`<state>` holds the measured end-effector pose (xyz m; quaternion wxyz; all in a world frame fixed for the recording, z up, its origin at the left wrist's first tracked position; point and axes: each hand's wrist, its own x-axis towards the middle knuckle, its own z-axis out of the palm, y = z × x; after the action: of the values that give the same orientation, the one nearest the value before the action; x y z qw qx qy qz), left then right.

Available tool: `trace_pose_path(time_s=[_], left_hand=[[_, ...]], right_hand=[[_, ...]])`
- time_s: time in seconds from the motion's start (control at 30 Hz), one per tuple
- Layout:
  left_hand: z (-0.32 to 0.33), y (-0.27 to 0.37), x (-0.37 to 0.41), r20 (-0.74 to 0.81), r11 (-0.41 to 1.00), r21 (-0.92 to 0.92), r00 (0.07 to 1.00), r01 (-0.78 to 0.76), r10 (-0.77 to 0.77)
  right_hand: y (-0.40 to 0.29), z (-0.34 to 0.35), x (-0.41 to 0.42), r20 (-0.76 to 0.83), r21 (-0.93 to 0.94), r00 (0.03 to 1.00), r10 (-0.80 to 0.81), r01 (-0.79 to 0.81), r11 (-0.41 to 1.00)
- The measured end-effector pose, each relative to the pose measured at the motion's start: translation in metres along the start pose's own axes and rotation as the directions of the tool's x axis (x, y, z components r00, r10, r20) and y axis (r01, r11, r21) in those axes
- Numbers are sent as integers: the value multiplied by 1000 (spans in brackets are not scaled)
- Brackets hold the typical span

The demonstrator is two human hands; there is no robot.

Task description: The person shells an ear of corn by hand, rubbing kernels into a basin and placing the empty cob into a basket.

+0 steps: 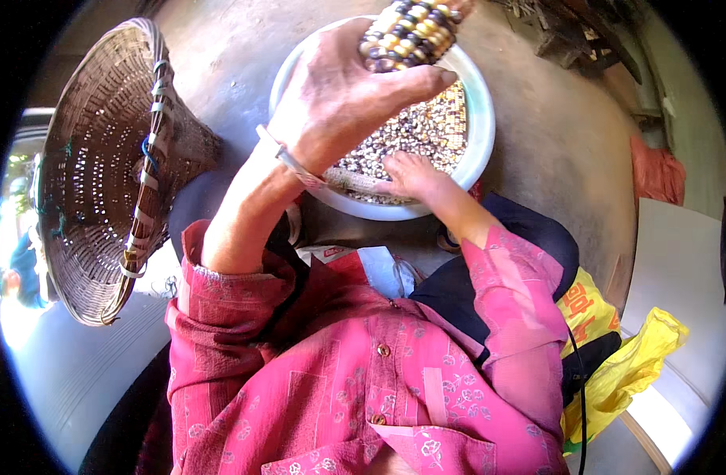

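Note:
My left hand [345, 89] is raised over a pale round basin [485, 119] and grips an ear of corn [407, 35] with mixed dark and cream-yellow kernels. The far tip of that ear runs out at the top of the view. Down inside the basin, my right hand [415, 173] has its thumb and fingers around one end of a stripped corn cob [354, 180]. Loose dark and pale corn kernels [410, 133] fill the basin. Along its right inner side lies an ear with yellow kernels in rows [456, 119]. My left forearm hides part of the basin.
A large wicker basket [102, 160] leans on its side at the left, close to my knee. To the right are a yellow plastic bag [630, 362], a pale panel [675, 255] and a red-orange bag [657, 169]. Pieces of wood [568, 41] lie at the upper right.

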<state>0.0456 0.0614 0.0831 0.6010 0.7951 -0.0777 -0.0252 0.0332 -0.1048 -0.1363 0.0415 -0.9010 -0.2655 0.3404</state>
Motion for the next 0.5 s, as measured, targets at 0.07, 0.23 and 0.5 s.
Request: trace_pose_path(time_s=[0.07,0.23,0.5], left_hand=[[4,-5,2,-35,998,-14,997,-69,68],[-4,-11,4,-50,987,155,998,-41,49],[-11,-6,0,-48,996,78,998,-34,37]], right_hand=[[1,45,3,-270,-117,962,-29,-3,993],[-11,40,-6,-141,-88,990,2,-15,996],[-3,-12,-15,-26,173,998,52,-47,984]])
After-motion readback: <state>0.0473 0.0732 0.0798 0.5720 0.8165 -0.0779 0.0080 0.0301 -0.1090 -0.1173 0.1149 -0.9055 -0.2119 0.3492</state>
